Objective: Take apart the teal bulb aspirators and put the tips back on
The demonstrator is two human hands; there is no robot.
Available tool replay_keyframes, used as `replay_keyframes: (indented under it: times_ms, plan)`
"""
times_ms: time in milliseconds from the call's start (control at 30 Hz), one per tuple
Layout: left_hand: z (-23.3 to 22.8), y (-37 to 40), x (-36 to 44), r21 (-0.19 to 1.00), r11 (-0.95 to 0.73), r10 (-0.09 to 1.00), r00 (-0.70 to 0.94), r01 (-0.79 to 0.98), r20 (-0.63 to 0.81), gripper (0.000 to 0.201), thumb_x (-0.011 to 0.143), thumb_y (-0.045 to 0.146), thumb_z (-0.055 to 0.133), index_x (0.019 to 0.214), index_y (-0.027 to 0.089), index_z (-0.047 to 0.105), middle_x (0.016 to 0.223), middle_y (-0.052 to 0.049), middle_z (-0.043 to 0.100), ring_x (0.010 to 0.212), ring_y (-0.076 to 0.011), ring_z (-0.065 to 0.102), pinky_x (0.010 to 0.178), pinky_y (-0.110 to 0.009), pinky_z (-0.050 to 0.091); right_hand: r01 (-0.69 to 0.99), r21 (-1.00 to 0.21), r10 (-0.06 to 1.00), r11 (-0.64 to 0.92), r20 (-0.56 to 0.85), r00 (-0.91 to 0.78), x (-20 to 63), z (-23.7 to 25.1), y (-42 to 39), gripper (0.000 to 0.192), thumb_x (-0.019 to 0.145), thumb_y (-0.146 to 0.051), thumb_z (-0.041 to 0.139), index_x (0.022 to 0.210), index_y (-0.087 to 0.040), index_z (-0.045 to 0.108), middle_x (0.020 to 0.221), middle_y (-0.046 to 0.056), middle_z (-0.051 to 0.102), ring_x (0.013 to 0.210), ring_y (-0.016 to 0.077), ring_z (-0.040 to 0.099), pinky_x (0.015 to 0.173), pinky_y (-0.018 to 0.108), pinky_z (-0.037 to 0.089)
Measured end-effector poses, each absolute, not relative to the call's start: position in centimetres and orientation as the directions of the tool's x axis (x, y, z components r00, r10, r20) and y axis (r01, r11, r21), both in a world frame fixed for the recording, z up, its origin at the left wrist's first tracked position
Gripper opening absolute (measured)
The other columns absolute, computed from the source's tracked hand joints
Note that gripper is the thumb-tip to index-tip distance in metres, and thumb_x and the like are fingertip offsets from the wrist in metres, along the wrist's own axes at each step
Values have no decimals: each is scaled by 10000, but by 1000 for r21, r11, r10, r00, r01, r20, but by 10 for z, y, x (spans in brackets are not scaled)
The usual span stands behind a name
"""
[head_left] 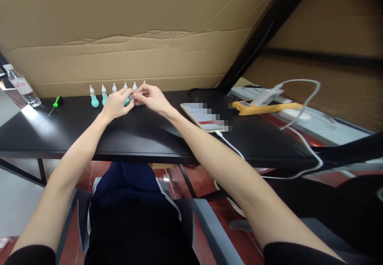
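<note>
Between both hands (134,99), teal bulb (132,97)

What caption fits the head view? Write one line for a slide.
Both hands, left and right, meet on one small teal-bulbed bottle in a row on a black table.

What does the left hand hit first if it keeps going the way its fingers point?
The left hand points right and slightly away, so it would likely first meet the right hand, whose fingertips already seem to touch it over the small teal-and-white dropper bottles. Depth is unclear.
</note>
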State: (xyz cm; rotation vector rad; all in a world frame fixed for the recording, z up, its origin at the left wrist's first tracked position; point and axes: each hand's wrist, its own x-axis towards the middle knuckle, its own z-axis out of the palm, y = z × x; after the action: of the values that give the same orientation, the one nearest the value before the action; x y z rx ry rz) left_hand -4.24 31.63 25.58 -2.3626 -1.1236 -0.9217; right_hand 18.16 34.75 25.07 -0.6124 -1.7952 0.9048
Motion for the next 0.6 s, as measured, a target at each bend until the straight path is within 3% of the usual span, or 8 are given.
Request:
replay_keyframes:
  times_ms: [133,367,467,600]
  plan:
    - [257,313,-43,-20,-607,611,482,795,628,263,1119,377,632,1216,207,807,1157,-147,889,978,-302,825,805,-389,551,76,-817,765,571,496,-410,182,246,345,695,863,-856,1048,895,-254,701,758,23,772,692,197,748,754,346,683]
    - [256,320,-49,15,-602,667,492,799,559,287,1110,491,709,1029,237,815,853,-66,838,782,-265,773,741,-343,504,168,-802,759,573,442,-478,181,242,348,352,1019,-517,915,894,-248,724,765,20,778,700,210,749,758,334,636]
    - [256,323,-52,36,-662,635,535,749,556,335,1118,512,706,949,236,791,820,-61,817,756,-247,756,751,-342,501,132,-786,715,603,461,-525,184,243,350,354,996,-545,907,897,-251,736,778,11,752,712,210,725,767,340,621]
    - [257,323,-53,77,-693,593,507,717,625,425,1145,592,692,913,239,743,797,-50,785,732,-231,743,767,-347,508,-9,-789,660,614,519,-543,189,248,352,555,931,-770,940,939,-246,757,822,22,734,746,204,690,777,345,615]
